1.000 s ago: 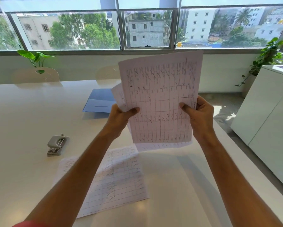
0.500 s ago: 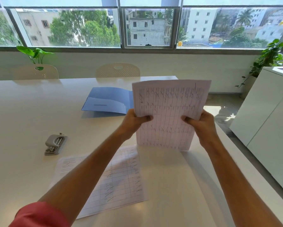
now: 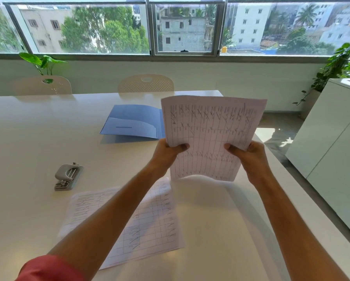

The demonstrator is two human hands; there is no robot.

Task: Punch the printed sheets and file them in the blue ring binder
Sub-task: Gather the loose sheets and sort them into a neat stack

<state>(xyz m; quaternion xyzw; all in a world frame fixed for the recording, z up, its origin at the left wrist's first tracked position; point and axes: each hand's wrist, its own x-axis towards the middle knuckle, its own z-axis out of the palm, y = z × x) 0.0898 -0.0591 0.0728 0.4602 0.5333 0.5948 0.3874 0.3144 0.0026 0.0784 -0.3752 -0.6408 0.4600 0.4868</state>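
Note:
I hold a stack of printed sheets upright, its lower edge resting on the white table. My left hand grips the stack's left edge and my right hand grips its right edge, thumbs on the front. The blue binder lies open on the table behind the stack, partly hidden by it. A grey hole punch sits to the left. Another printed sheet lies flat under my left forearm.
Two pale chairs stand at the table's far side below the windows. A white cabinet stands to the right across a strip of floor. Potted plants stand at both far corners.
Both hands have brought the stack down from in front of the window until its lower edge meets the table. The loose sheets now line up as one stack.

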